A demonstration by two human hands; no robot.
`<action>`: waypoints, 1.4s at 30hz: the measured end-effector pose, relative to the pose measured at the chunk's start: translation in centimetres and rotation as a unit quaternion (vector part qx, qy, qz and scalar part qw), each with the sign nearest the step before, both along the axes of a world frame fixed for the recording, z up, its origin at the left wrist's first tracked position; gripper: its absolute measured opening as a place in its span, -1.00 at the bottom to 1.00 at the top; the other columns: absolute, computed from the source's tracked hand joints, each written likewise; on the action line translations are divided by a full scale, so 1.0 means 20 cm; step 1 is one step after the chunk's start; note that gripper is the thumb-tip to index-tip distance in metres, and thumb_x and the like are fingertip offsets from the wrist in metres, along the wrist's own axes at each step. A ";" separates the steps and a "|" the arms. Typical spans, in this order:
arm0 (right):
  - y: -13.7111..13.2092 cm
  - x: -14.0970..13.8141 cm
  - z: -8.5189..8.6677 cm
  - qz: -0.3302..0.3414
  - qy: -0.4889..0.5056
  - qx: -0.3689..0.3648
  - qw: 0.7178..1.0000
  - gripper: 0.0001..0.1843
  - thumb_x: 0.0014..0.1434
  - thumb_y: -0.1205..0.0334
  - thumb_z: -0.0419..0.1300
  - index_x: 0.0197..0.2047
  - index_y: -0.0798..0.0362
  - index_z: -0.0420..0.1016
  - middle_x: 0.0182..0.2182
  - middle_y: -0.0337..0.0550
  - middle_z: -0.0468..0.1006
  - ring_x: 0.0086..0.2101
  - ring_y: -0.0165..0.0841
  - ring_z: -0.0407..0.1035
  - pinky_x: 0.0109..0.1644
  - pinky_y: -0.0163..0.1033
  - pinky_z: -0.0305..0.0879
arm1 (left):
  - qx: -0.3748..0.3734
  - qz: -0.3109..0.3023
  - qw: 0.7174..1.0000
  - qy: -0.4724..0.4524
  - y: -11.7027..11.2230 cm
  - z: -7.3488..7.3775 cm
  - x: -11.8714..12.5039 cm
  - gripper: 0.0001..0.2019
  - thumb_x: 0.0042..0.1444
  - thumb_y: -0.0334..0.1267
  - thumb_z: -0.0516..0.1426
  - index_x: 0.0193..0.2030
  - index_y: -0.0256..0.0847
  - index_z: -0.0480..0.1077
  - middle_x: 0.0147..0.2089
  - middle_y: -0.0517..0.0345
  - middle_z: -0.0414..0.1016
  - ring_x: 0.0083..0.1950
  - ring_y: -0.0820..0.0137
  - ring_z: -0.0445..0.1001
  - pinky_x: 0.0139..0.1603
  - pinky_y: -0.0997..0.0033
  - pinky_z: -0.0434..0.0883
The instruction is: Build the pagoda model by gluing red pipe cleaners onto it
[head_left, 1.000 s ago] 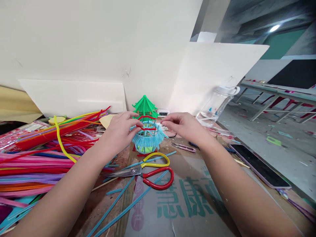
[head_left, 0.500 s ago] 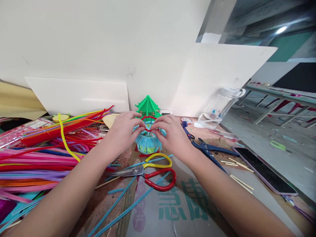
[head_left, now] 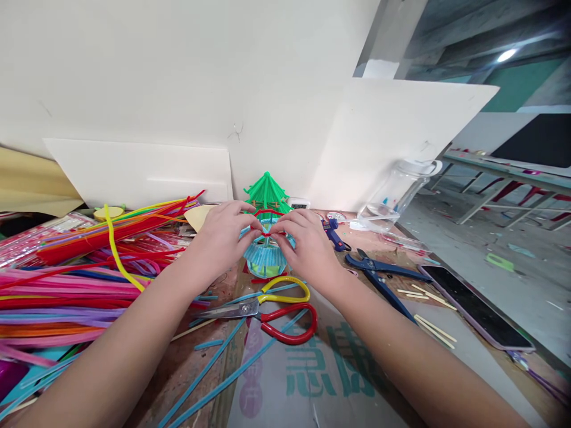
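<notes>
Pavilion [head_left: 266, 257] partly behind right hand [head_left: 307, 242]

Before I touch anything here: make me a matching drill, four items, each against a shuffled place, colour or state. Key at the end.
Column 1
1. Scissors
2. Red pipe-cleaner strip
3. Smartphone
4. Pointed roof of the pipe-cleaner pagoda

Column 2
A. Green
B. At the fingertips of the left hand and right hand
C. One handle yellow, the other red
D. Screen dark, lying toward the right edge of the picture

Pairs: 1-C, 2-B, 3-D, 4-A
</notes>
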State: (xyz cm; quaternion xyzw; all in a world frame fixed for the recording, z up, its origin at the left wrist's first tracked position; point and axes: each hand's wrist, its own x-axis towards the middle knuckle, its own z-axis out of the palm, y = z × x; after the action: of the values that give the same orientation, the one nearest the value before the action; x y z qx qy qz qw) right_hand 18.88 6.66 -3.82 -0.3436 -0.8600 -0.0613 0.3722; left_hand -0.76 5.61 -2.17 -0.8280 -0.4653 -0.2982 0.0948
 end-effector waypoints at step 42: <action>0.16 0.15 0.01 0.117 0.105 -0.454 0.877 -0.70 0.13 0.05 0.24 -0.43 0.12 0.57 -0.62 -0.30 0.41 -0.51 -0.45 0.26 -0.40 -0.30 0.11 | 0.070 -0.038 0.996 0.024 -0.03 -0.03 0.07 -0.76 0.26 -0.28 0.08 0.00 -0.05 0.50 0.20 0.04 0.38 0.32 0.14 0.22 0.28 -0.03 0.22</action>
State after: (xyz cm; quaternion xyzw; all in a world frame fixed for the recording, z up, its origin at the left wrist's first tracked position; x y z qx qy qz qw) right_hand 21.82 9.76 -3.53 -0.3760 -0.7834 0.4164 0.2676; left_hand 0.66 5.03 -2.72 -0.8433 -0.4089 -0.3135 0.1527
